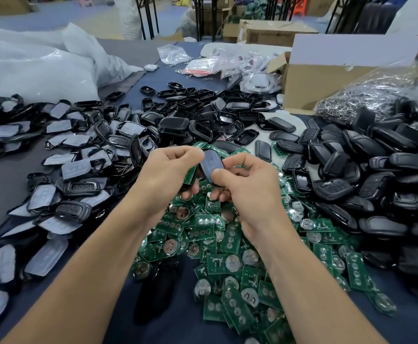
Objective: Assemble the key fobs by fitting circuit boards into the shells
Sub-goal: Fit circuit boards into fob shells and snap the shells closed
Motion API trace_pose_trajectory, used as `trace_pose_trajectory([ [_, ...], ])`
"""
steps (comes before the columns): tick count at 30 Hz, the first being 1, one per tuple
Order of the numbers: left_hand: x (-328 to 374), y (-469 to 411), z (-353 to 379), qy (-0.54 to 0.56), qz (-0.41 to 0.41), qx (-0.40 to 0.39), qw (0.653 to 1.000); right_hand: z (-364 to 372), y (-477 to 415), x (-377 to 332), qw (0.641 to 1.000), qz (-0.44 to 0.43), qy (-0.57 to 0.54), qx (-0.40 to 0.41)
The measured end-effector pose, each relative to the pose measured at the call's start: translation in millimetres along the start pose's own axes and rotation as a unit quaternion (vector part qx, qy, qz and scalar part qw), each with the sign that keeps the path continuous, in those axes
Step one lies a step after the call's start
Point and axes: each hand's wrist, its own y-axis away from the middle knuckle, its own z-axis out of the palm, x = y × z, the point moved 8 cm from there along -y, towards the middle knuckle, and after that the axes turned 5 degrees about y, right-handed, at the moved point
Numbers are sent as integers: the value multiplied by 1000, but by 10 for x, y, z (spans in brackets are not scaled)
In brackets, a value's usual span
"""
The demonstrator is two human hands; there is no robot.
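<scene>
Left grip (170,170) and right grip (242,184) both pinching one dark shell (211,163), held above the green boards (228,259) piled on the table (178,326).

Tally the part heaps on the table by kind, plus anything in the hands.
Green circuit boards heap: 1
Grey-padded shells heap: 1
Open black frames heap: 1
Black covers heap: 1
Held shell, in left hand and right hand: 1
Total: 5

green circuit boards (230,244), black shells (367,165), brown box (327,78)
</scene>
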Motion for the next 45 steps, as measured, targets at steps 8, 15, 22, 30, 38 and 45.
trace_pose_trajectory([
  [8, 60, 2, -44, 23, 16, -1, 1000, 147, 92, 75, 972, 139, -131, -136],
  [15, 103, 3, 0, 40, 58, -37, 997, 232, 184, 61, 920, 207, -248, -224],
  [22, -22, -40, -43, 130, 0, -2, 991, 235, 200, 12, 889, 199, -319, -262],
  [30, 0, 13, -148, 72, 21, 146, 986, 115, 80, 55, 919, 171, -302, -187],
  [38, 55, 1, -111, 47, 53, 108, 992, 21, 13, -2, 998, 29, 0, -61],
  [45, 77, 14, -53, 42, 60, 88, 993, 32, 84, -130, 966, -103, 238, 2],
])
